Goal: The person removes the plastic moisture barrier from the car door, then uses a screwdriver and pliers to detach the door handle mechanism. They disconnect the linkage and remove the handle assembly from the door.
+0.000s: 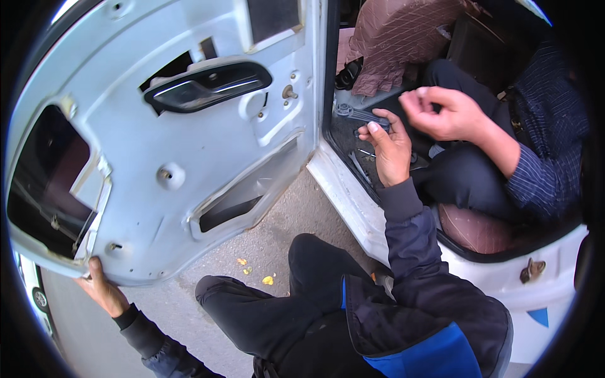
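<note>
On the left, my left hand point(104, 290) grips the bottom edge of an open car door point(142, 189), its thumb on the inner face. The door is bare pale metal, with its trim panel off and a black inner handle point(208, 87) still fitted. My right hand point(392, 148) is raised in the doorway, its thumb and fingers curled around the end of a grey window crank point(359, 114); the fingers partly hide it. Close by, to the right, is the half-curled hand point(444, 113) of another person who sits in the car.
A wrench point(360, 169) and a small screwdriver point(366, 152) lie on the dark car floor. The white door sill point(346, 205) runs between that floor and the pavement point(271, 227). A quilted brown cover point(403, 38) hangs behind. The other person's knee point(466, 176) is near my right hand.
</note>
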`<state>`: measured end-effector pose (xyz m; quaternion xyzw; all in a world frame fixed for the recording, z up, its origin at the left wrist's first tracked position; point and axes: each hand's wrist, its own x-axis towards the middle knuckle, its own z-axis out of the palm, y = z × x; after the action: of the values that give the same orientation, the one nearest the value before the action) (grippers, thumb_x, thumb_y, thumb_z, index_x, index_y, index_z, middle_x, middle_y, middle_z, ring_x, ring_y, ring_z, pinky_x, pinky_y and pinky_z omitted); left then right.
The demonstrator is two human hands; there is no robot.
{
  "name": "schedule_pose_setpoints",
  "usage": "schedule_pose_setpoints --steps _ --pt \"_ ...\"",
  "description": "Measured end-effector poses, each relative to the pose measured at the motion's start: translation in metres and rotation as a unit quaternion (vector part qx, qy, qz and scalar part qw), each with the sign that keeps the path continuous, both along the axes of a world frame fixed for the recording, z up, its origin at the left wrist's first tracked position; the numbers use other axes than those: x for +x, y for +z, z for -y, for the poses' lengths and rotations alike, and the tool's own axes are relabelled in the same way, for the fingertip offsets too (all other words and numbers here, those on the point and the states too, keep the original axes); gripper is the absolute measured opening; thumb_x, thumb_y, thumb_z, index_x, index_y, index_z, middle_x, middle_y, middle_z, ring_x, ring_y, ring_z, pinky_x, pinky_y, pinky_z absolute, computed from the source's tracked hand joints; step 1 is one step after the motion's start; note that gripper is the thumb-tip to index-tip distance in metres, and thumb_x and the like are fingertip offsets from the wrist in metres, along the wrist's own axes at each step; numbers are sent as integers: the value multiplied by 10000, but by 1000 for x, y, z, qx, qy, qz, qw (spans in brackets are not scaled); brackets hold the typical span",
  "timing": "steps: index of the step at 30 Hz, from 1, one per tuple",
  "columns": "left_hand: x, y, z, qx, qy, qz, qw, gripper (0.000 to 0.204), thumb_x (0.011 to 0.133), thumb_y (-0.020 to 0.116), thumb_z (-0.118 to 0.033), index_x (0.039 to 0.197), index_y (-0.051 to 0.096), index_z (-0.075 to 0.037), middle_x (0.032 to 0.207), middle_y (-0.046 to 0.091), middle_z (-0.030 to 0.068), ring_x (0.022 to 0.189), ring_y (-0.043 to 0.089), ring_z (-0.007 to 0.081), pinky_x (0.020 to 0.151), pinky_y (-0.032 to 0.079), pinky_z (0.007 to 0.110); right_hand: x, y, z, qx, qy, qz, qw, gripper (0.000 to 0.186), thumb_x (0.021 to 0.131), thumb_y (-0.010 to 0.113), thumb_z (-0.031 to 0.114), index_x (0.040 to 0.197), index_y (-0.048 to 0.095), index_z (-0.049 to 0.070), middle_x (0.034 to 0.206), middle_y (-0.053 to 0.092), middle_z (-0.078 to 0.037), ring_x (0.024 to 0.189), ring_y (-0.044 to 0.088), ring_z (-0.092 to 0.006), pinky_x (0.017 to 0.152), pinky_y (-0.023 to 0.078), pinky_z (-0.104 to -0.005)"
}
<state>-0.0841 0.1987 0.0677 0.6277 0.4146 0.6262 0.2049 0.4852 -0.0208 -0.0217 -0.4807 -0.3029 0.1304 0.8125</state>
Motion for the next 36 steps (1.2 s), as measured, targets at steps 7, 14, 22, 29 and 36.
schedule_pose_setpoints --steps 7,14,22,29,36 --pt "22 17 15 18 -7 -9 1000 992 832 859 -401 1561 332 16 1380 488 154 1256 491 254 1144 342 391 -95 23 17 4 142 -32 989 382 986 696 61 1345 580 1 1050 704 -111 998 700 -202 915 567 -354" --pt "25 27 23 54 12 -26 998 1223 749 907 -486 1623 232 40 1606 337 245 1497 325 353 1245 229 430 -159 50 8 -2 153 24 988 400 974 698 33 1352 578 -17 1078 704 -122 1005 705 -213 907 577 -350" --pt "21 29 20 39 23 -33 998 1376 660 934 -594 1635 177 14 1609 266 299 1527 268 450 1250 231 553 -90 82 -38 -169 -3 83 982 385 1027 642 88 1377 536 -34 1225 685 -182 969 727 -203 785 611 -286" --pt "21 30 22 51 17 -29 998 1358 657 947 -560 1633 193 7 1604 286 279 1526 266 432 1252 233 532 -20 82 -80 -183 -14 214 959 280 985 691 71 1230 574 2 1080 722 -97 855 704 -131 699 553 -254" --pt "21 30 35 22 36 -35 999 1228 726 930 -493 1635 245 -31 1600 306 247 1502 325 377 1253 232 502 -58 95 -25 -74 159 112 978 242 993 655 24 1226 593 47 1313 639 -150 1182 642 -218 1042 553 -391"
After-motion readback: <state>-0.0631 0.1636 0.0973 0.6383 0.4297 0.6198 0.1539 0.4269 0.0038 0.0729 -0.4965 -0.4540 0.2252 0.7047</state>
